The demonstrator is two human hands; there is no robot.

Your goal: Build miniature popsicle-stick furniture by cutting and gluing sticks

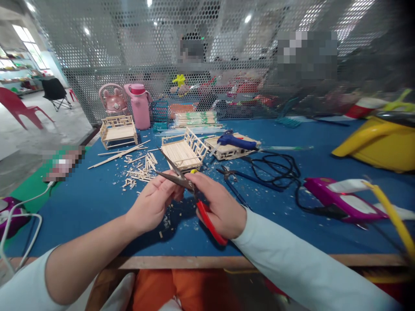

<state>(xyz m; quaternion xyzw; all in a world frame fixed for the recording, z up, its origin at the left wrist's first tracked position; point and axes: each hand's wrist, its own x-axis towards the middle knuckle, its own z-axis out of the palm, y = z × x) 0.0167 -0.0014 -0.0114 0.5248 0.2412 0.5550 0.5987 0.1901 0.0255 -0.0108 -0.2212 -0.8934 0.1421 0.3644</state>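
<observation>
Scissors (189,184), red-handled with tapered metal blades (177,179), rest in the right fingers (205,185).

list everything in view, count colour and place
Scissors: one, red handles, front centre
Stick models: three, pale, centre and back left
Loose sticks: several, pale, left of centre
Cut bits: many, pale, left of centre
Wrapped sticks: uncounted, pale with green, back centre
Glue gun: one, blue, on rightmost stick model
Pliers: one, blue handles, right of scissors
Cable: one tangle, black, centre right
Purple devices: two, purple and white, right and far left
Container: one, yellow, far right
Bottle: one, pink, back left
Eared item: one, pink, left of bottle
Basket: one, teal, right of bottle
Chairs: two or more, red and black, left
Table: one, blue, foreground
Screen: one, grey, behind table
Left hand: one, at scissor blades
Right hand: one, on scissor handles
</observation>
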